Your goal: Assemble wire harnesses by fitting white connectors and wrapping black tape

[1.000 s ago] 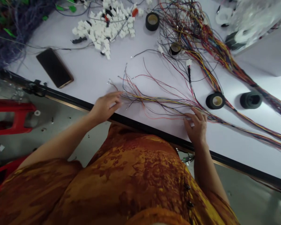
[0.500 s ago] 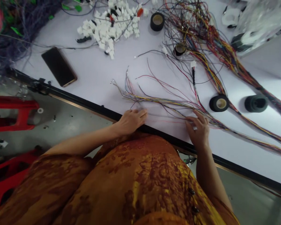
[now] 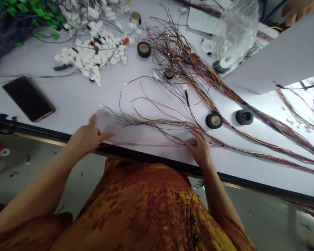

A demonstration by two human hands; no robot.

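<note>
A loose bundle of thin coloured wires (image 3: 157, 122) fans out across the white table (image 3: 75, 101) near its front edge. My right hand (image 3: 200, 148) lies flat on the bundle where the strands gather, fingers stretched out and pressing them down. My left hand (image 3: 90, 137) rests at the table edge by the wires' free ends, thumb raised and fingers extended, touching the corner of a pale sheet (image 3: 107, 122) that lies under the wires. Whether it grips that sheet I cannot tell. The bundle runs off to the right as a long harness (image 3: 277, 157).
Black tape rolls (image 3: 214, 120) (image 3: 244, 116) (image 3: 143, 49) lie beyond the wires. A pile of white connectors (image 3: 94, 57) and a dark phone (image 3: 28, 98) sit at the left. A tangle of wires (image 3: 178, 52), a clear plastic bag (image 3: 235, 31) and a white panel (image 3: 277, 59) fill the back right; another person's hand (image 3: 295, 10) shows there.
My left hand has slid left along the table edge to the wires' free ends and its thumb has lifted. The right hand stays on the bundle. The view has shifted up and right.
</note>
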